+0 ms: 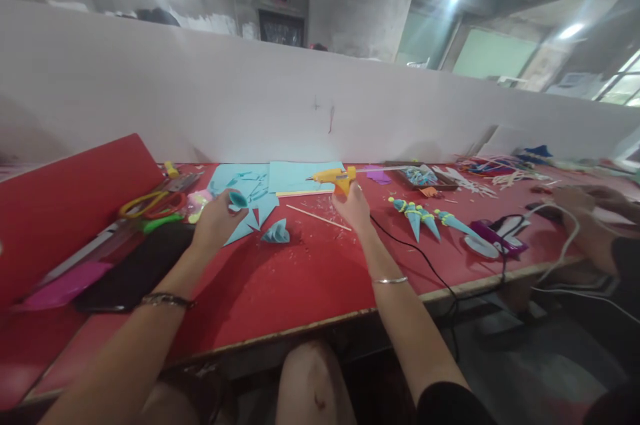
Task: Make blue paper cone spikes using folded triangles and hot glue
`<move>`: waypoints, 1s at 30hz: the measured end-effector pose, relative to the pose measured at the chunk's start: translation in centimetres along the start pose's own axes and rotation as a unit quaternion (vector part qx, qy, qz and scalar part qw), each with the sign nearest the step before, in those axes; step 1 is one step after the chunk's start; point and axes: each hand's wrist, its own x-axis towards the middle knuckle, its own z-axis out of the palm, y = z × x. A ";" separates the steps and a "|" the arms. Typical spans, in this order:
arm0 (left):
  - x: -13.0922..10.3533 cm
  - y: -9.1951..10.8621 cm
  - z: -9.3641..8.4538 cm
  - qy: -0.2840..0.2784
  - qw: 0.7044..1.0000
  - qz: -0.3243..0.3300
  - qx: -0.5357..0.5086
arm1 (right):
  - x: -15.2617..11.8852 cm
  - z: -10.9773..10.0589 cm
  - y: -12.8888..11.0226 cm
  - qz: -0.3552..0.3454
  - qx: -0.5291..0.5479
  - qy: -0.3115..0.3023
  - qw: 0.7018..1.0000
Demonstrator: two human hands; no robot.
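My left hand [215, 222] is closed on a rolled blue paper cone [239, 199], its round mouth turned toward me. In my right hand [354, 205] is a yellow hot glue gun [335, 178], its nozzle pointing left and a glue stick sticking out of its back. Between the hands, a thin wooden stick [318, 217] lies on the red table [300, 285]. A folded blue paper piece [276, 232] stands nearer to me. Beyond are blue paper sheets [305, 175] with cut scraps on them.
Scissors [145, 204], a black phone [137, 272] and a pink packet [67, 285] lie at left. Blue cones with yellow trim [413, 215] lie at right, near a tray [425, 176] of bits. The gun's black cord [425, 255] hangs over the edge. Another person's hands [585, 212] are far right.
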 end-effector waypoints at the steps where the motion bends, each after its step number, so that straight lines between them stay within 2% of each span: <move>1: 0.3 0.0 0.3 0.001 1.000 0.013 -0.006 | -0.2 0.4 -0.4 -0.017 0.009 -0.003 1.000; 5: 0.8 -1.1 1.9 0.024 1.000 0.006 0.011 | -1.4 1.4 -1.8 -0.075 0.038 -0.015 0.996; 9: 0.8 -2.2 2.9 0.031 0.998 0.041 0.024 | -2.7 1.9 -3.3 -0.117 0.098 -0.028 0.988; 12: 0.8 -2.1 3.1 0.043 0.997 0.058 0.032 | -3.5 2.3 -4.3 -0.122 0.162 -0.036 0.979; 15: 0.7 -1.5 3.1 0.031 0.996 0.072 0.037 | -4.0 2.5 -4.7 -0.112 0.180 -0.046 0.976; 26: -0.1 -0.3 3.4 -0.001 0.992 0.110 0.057 | -4.3 2.6 -4.6 -0.127 0.094 -0.054 0.986; 30: -0.2 -0.2 3.4 -0.006 0.991 0.101 0.083 | -4.3 2.7 -4.7 -0.144 0.090 -0.053 0.984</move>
